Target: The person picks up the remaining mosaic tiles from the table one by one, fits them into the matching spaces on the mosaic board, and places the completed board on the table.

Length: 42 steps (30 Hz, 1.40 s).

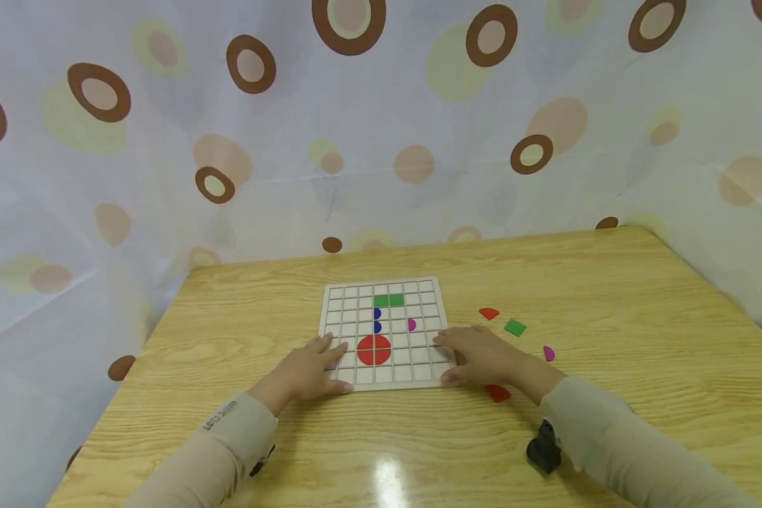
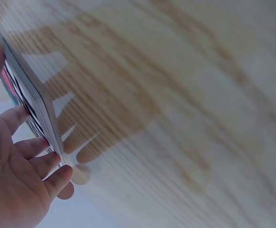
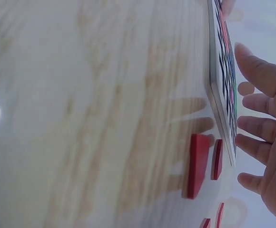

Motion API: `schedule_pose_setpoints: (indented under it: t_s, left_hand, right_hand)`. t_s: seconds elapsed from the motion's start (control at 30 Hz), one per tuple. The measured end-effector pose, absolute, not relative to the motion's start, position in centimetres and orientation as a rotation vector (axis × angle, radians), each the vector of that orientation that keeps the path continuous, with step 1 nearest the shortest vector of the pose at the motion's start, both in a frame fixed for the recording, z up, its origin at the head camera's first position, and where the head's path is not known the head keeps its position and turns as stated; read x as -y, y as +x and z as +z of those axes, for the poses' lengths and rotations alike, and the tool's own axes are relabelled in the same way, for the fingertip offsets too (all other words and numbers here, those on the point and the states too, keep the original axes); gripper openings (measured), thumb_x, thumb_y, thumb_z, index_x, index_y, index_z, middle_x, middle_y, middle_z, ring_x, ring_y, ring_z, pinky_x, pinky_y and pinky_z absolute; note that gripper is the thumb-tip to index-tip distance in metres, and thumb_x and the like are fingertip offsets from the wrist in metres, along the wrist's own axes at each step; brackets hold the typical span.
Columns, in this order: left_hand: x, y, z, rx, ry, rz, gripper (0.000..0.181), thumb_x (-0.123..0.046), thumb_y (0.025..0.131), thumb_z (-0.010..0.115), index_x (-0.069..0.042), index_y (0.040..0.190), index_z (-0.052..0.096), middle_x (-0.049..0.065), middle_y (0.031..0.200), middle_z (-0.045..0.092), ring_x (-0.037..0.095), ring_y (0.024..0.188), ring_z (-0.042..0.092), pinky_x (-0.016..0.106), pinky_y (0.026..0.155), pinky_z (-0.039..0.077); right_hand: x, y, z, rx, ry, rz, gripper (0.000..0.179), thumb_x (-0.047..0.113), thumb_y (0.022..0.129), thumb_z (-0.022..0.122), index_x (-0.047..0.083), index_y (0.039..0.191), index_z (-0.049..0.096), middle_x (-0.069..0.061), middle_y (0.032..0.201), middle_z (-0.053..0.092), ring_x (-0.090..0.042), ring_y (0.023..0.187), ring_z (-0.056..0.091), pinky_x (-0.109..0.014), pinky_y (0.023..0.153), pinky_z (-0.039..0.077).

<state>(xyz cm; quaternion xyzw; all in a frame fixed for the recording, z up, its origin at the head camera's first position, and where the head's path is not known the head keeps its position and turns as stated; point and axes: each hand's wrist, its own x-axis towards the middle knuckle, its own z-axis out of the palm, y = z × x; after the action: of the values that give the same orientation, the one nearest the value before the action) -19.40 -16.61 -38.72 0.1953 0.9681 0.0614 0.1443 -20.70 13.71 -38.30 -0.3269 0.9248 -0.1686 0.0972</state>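
Sleeves extend forward, left grip and right grip splayed, touching the board.

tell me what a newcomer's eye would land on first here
Probably the red disc of four quarters, low on the white grid board, with the left hand and right hand at the board's left and right edges. Next might come the backdrop with its bold brown rings, behind the wooden table, then the loose green piece lying right of the board.
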Motion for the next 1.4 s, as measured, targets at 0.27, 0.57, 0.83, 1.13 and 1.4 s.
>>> schedule_pose_setpoints:
  t_s: [0.27, 0.57, 0.83, 1.13, 1.4]
  left_hand:
    - [16.6, -19.5, -38.7, -2.793, 0.567, 0.157, 0.076, -0.059, 0.074, 0.051, -0.017, 0.135, 0.031, 0.014, 0.140, 0.019, 0.032, 0.126, 0.016, 0.047, 0.098, 0.021]
    - [16.6, -19.5, -38.6, -2.791, 0.562, 0.145, 0.077, -0.059, 0.074, 0.050, -0.017, 0.135, 0.031, 0.013, 0.140, 0.020, 0.032, 0.126, 0.017, 0.046, 0.098, 0.021]
    - [16.5, -19.4, -38.5, -2.789, 0.569, 0.138, 0.077, -0.059, 0.074, 0.051, -0.016, 0.135, 0.031, 0.014, 0.140, 0.020, 0.032, 0.126, 0.017, 0.045, 0.098, 0.021]
    - [16.5, -19.5, -38.5, -2.792, 0.569, 0.134, 0.078, -0.060, 0.074, 0.050, -0.017, 0.135, 0.031, 0.014, 0.140, 0.019, 0.032, 0.126, 0.017, 0.046, 0.098, 0.021]
    - [16.5, -19.5, -38.5, -2.787, 0.577, 0.122, 0.078, -0.060, 0.074, 0.050, -0.016, 0.135, 0.031, 0.014, 0.140, 0.020, 0.033, 0.126, 0.018, 0.045, 0.098, 0.022]
  right_hand:
    - [-15.0, -20.5, -38.5, -2.759, -0.983, -0.634, 0.061, 0.035, 0.074, 0.066, 0.003, 0.121, 0.048, -0.003, 0.104, 0.055, -0.019, 0.099, 0.046, -0.037, 0.086, 0.037]
    - [-16.2, -20.5, -38.8, -2.755, -0.904, -0.712, 0.059, 0.031, 0.073, 0.068, 0.000, 0.120, 0.049, -0.010, 0.117, 0.051, -0.027, 0.109, 0.044, -0.042, 0.090, 0.035]
    - [-17.1, -20.8, -38.3, -2.746, -0.880, -0.708, 0.059, 0.027, 0.075, 0.066, -0.005, 0.120, 0.046, -0.017, 0.117, 0.050, -0.032, 0.106, 0.047, -0.044, 0.086, 0.038]
    - [-18.0, -21.6, -37.6, -2.678, -0.768, -0.839, 0.048, 0.015, 0.076, 0.065, -0.005, 0.117, 0.049, -0.016, 0.106, 0.056, -0.030, 0.094, 0.053, -0.041, 0.077, 0.044]
    - [-18.2, -22.7, -37.8, -2.701, -0.766, -0.783, 0.032, 0.012, 0.077, 0.064, -0.003, 0.104, 0.058, -0.005, 0.090, 0.059, -0.020, 0.082, 0.054, -0.036, 0.072, 0.045]
